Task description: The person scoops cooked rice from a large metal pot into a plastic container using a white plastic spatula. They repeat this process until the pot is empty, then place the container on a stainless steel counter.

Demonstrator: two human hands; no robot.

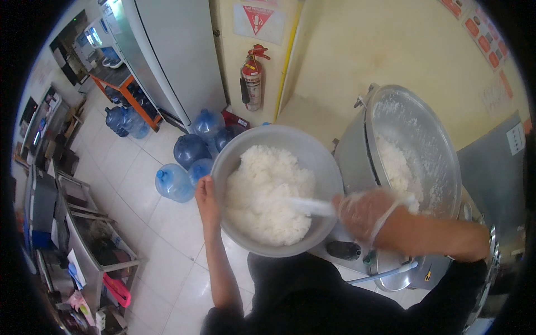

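Observation:
My left hand [206, 202] is closed on the left rim of a wide grey basin [328, 162]. Cooked white rice [265, 192] is heaped in the basin, mostly in its middle and left. A clear plastic glove covers my right hand [363, 215], which is smeared by motion at the basin's right edge. It grips a white rice paddle [312, 206], whose blade reaches into the rice. Just to the right stands a large metal pot [357, 142], open and tilted, with more rice [397, 167] inside and grains stuck to its wall.
Blue water jugs [174, 182] stand on the tiled floor beyond the basin, beside a tall grey fridge [178, 50]. A fire extinguisher [252, 81] hangs on the wall. Near my right forearm lie a dark oval object [343, 250] and a blue stick [385, 273]. Metal shelving [92, 245] lines the left.

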